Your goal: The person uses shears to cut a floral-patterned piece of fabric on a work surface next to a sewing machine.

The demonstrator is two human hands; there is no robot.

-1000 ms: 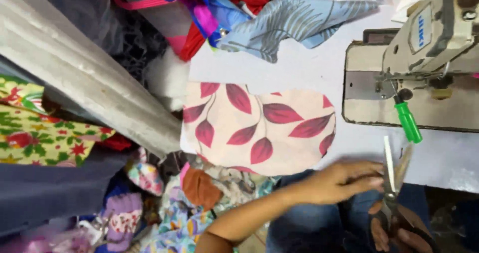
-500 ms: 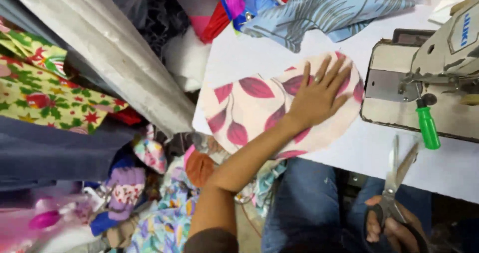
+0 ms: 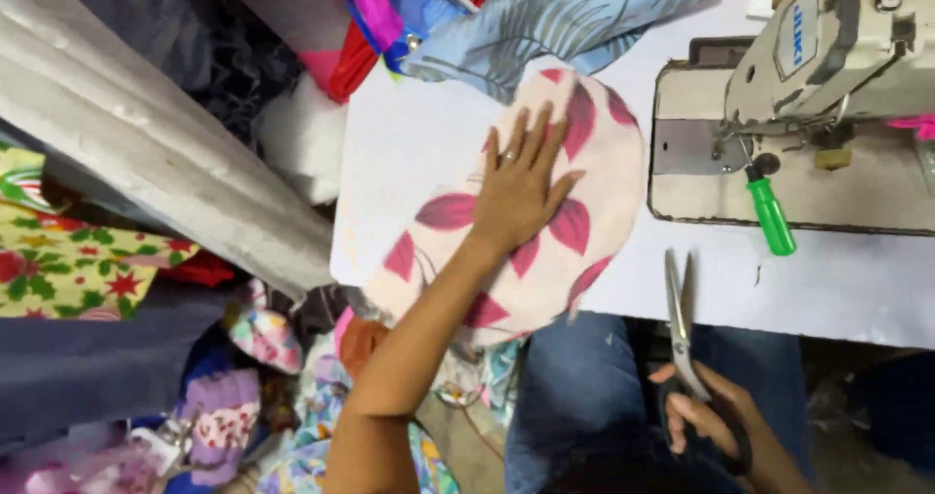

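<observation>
Scissors: nearest to us, steel blades pointing up over the table edge, slightly parted; handles hidden inside the right hand.
Right hand: low right, fingers curled and pressed round the scissors' handles; wrist cut off by the bottom edge.
Legs: blue jeans under the table, partly hidden by the left arm and a dark blur we cannot make out.
Left hand: palm flat on the cloth, fingers spread wide, pinching nothing; a ring shows on one finger.
Cloth piece: cream fabric with dark red leaf shapes, lying on the table between its near edge and the sewing machine; lower end hangs over the edge, so we cannot see its full outline.
Table: white top; right part covered by the machine.
Sewing machine: off-white, its base just beside the cloth piece; head cut off by the top and right edges; needle area too small to read.
Green handle: a tool lying on the machine base; tip hidden.
Scrap heap: mixed printed fabrics low left, jumbled, single pieces hard to tell apart.
Blue leafy cloth: at the table's far end, top cut off.
</observation>
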